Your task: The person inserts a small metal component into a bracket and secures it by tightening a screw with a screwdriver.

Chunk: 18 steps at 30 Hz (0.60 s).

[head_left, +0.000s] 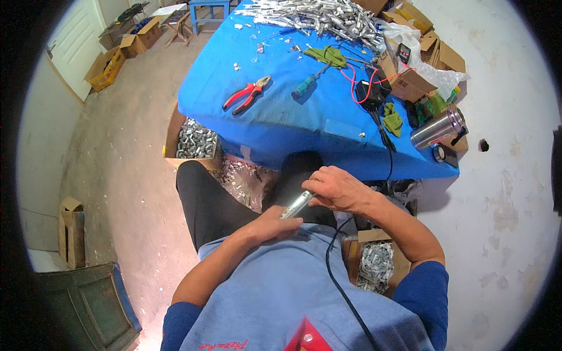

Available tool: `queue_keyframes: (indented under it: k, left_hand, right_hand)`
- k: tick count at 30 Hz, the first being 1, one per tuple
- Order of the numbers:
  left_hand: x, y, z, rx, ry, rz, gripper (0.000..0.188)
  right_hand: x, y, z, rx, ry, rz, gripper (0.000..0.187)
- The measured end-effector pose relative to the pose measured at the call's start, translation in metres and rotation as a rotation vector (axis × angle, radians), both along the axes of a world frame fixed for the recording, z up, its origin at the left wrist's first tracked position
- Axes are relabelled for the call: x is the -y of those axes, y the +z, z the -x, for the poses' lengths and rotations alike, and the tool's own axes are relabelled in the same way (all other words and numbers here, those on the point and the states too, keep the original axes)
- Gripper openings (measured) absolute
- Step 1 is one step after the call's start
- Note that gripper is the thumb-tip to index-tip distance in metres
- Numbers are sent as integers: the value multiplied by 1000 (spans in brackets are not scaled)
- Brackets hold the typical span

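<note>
Over my lap, a silvery, cylinder-shaped metal part (297, 205) is held at a slant between my hands. My left hand (273, 224) is closed around its lower end. At the upper end, the bent fingers of my right hand (332, 188) pinch it; their tips are partly hidden. On the blue-covered table (281, 131) ahead lie red-and-black pliers (248, 95) with jaws pointing up and right, and a screwdriver with a teal handle (302, 88). A large heap of silvery metal parts (322, 19) covers the table's far side.
A cardboard box of metal pieces (196, 140) stands left of the table; another box of parts (376, 266) sits by my right side. On the table's right are a steel flask (438, 127), a black adapter (370, 93) and red wire. A black cord (339, 281) crosses my shirt.
</note>
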<state>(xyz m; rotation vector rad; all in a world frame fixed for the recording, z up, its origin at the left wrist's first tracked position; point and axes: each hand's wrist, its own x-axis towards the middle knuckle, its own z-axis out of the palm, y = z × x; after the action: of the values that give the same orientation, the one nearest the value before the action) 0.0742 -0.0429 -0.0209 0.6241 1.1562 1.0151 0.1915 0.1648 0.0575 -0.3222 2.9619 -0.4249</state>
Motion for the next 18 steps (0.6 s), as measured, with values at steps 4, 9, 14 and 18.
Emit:
queue_keyframes:
  k: [4,9,14,18]
  left_hand:
    - [6,-5,6,-12,38,-57,36]
    - [3,-12,7,7,38,-108,43]
    - [6,-7,-1,29,104,-93,41]
    - [11,-18,3,47,62,-89,48]
  right_hand:
    - [6,11,-1,116,-51,-7,38]
    - [0,24,6,306,-158,220,35]
    - [-13,35,22,495,-305,590,35]
    - [-11,36,29,440,-109,384,38]
